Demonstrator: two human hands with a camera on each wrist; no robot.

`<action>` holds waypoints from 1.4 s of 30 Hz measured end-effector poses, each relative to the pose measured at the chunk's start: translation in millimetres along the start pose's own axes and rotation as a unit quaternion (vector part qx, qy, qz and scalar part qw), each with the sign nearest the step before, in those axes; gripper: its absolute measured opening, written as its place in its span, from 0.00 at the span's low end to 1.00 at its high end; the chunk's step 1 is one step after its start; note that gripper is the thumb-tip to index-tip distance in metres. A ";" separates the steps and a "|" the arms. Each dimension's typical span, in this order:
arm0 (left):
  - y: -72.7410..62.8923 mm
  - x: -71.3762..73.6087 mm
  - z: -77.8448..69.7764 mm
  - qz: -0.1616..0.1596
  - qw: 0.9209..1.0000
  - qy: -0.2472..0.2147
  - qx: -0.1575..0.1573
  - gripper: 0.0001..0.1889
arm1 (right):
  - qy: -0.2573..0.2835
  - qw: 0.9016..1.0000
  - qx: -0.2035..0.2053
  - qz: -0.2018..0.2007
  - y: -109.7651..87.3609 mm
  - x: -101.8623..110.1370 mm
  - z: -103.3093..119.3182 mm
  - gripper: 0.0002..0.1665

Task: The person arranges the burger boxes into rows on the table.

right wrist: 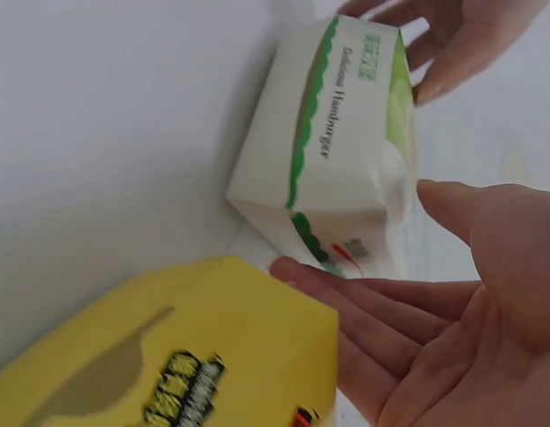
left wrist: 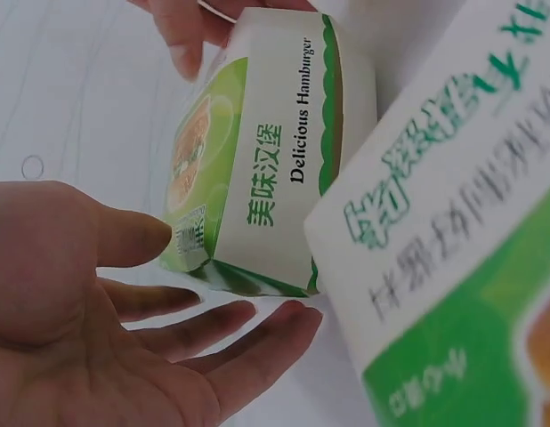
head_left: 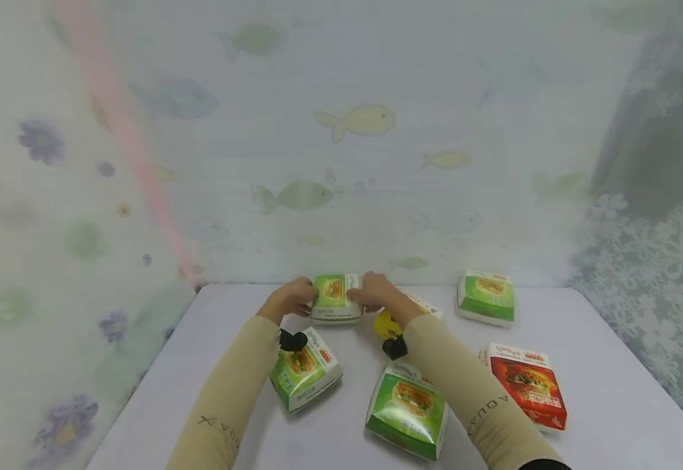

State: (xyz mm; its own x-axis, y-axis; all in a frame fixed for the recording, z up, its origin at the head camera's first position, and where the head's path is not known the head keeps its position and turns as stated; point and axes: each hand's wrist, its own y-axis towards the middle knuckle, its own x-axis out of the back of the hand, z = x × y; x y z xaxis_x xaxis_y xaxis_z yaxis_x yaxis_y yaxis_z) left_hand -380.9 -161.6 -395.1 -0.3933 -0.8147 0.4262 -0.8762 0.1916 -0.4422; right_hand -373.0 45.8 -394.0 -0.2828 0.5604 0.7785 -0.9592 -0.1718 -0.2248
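A green-and-white hamburger box (head_left: 336,301) is at the back of the table, between my two hands. On its left end my left hand (head_left: 291,297) has its thumb at a top corner and its fingers stretched along the end face, as the left wrist view shows. At the opposite end, my right hand (right wrist: 453,302) keeps its thumb by the top edge, with long, fairly straight fingers beside the lower corner. Whether the box (left wrist: 275,142) touches the table cannot be told. A yellow box (right wrist: 195,347) lies close under the right wrist.
Nearer me are two green hamburger boxes, one left (head_left: 306,370) and one in the middle (head_left: 408,411). A red box (head_left: 526,385) lies at the right, another green box (head_left: 486,297) at the back right. A patterned curtain (head_left: 341,150) hangs behind the white table (head_left: 159,398).
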 end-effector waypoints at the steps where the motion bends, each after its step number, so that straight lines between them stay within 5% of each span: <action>1: -2.3 0.1 0.6 -0.002 1.000 0.008 0.003 0.33 | -0.001 1.000 -0.001 0.000 0.0 0.8 -1.2 0.20; 14: -14.6 -6.7 -1.9 0.026 0.999 0.033 0.005 0.34 | 0.038 0.998 -0.032 0.038 10.8 1.3 -8.3 0.20; 23: -11.9 7.0 -1.8 0.012 0.997 0.078 0.003 0.30 | 0.042 0.997 -0.012 0.062 2.9 -5.8 6.5 0.21; 30: -17.3 8.6 -1.4 0.009 0.997 0.078 0.000 0.30 | -0.001 0.999 -0.029 0.040 -3.5 5.9 4.6 0.30; 35: -18.8 4.6 -1.1 -0.003 0.998 0.062 -0.011 0.30 | -0.054 0.997 0.008 0.048 -0.2 11.9 1.6 0.38; 42: -12.6 0.0 1.8 -0.018 0.998 0.060 -0.022 0.29 | -0.093 0.993 0.018 0.065 15.6 4.4 -4.7 0.31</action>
State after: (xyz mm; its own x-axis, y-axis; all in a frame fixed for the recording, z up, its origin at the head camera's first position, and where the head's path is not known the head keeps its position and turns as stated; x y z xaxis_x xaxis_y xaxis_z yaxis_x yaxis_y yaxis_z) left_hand -369.4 -165.0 -390.9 -0.3902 -0.7506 0.5332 -0.9004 0.1901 -0.3913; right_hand -389.2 49.4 -396.9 -0.3938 0.3722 0.8405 -0.9132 -0.2627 -0.3116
